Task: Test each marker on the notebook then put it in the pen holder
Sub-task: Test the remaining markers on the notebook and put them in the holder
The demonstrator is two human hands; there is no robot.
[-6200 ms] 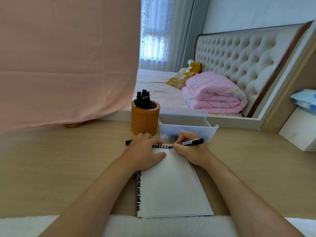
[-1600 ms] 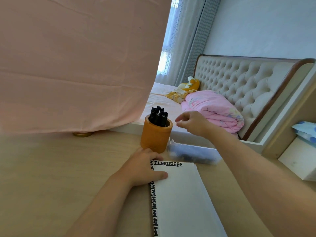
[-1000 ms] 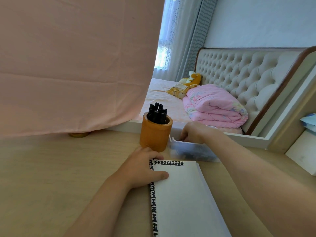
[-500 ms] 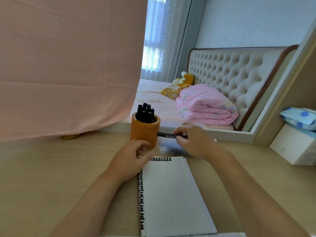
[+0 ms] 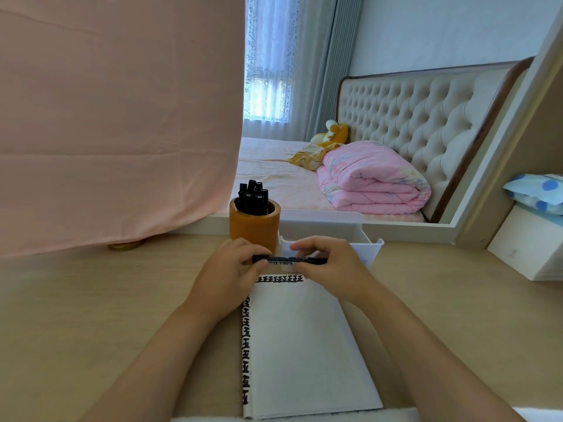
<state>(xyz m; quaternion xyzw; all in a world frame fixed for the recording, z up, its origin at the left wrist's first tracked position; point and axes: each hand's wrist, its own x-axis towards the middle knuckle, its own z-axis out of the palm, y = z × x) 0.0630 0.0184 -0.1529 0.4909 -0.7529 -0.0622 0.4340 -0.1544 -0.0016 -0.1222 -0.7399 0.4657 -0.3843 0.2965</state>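
A black marker (image 5: pixel 286 260) with a white label lies level between both hands, just above the top edge of the open notebook (image 5: pixel 301 345). My left hand (image 5: pixel 227 275) grips its left end, which looks like the cap. My right hand (image 5: pixel 330 266) grips the barrel on the right. The notebook shows a blank white page with a black patterned border along its top and left. An orange-brown pen holder (image 5: pixel 254 225) stands behind my left hand, with several black markers (image 5: pixel 253 197) upright in it.
A white plastic tray (image 5: pixel 359 236) sits right of the pen holder, behind my right hand. A pink cloth (image 5: pixel 115 123) hangs over the desk's back left. A white box (image 5: pixel 530 248) stands at the far right. The wooden desk (image 5: pixel 91 315) stretches left of the notebook.
My right hand reached into the white tray, came out with a black marker and brought it over the notebook's top edge. My left hand left the page and took the marker's left end.
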